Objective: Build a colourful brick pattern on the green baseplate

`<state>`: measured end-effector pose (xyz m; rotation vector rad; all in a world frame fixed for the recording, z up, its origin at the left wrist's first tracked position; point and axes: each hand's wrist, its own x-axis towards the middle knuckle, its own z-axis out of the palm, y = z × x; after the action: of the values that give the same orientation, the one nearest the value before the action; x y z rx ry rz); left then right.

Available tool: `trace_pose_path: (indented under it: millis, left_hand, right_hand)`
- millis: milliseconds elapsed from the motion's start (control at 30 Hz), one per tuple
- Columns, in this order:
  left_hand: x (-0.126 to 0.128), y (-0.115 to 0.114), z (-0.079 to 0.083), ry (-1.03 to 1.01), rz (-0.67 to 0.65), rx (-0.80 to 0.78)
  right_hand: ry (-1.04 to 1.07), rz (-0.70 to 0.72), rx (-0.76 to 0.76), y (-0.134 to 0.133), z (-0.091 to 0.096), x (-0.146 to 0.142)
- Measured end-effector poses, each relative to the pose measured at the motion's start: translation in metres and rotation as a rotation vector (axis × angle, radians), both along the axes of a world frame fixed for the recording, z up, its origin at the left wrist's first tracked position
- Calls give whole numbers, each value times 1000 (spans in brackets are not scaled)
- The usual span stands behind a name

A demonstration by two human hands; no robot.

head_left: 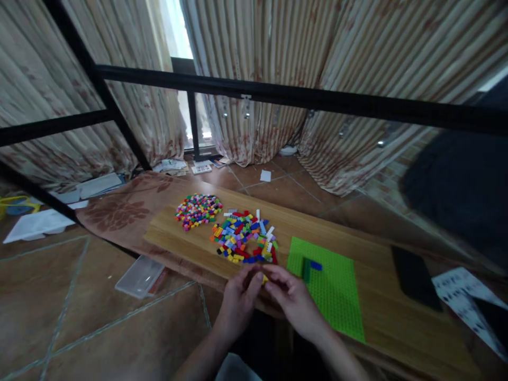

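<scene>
Wooden plank surface [377,248] | left hand [238,301] and right hand [296,304] fingers narrowly pinch small yellow plastic brick [264,279] | just left of flat green studded baseplate [329,296], right hand nearer.

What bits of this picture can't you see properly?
- Head view: the small yellow plastic brick is mostly covered by the left hand and right hand; its shape is unclear.
- Head view: the white printed paper sheet is cut by the right edge, its print too blurred to read.
- Head view: the round pile of tiny multicoloured bricks, too small to count.
</scene>
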<state>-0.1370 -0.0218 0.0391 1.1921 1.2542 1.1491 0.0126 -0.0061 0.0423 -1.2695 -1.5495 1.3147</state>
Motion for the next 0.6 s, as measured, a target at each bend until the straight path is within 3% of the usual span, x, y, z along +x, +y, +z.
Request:
trace_pose_path:
  millis: [133,300,400,500,600]
  left_hand:
    - [34,-8,-9,-158,-88,-181]
    - [75,-16,-21,-112,-97,-201]
    - [88,-11,-22,-82,-103,-180]
    - [90,2,-19,31,-95,-104]
    - [89,21,-15,159,-77,13]
  right_hand:
    - [-175,-110,-33,-37,-3,25]
    - [-334,-209,98,-56,-9,64]
    - [-343,-281,201,-45,-11,98]
    - [-467,-417,293,-17,-18,133]
    - [-563,-384,351,12,-29,154]
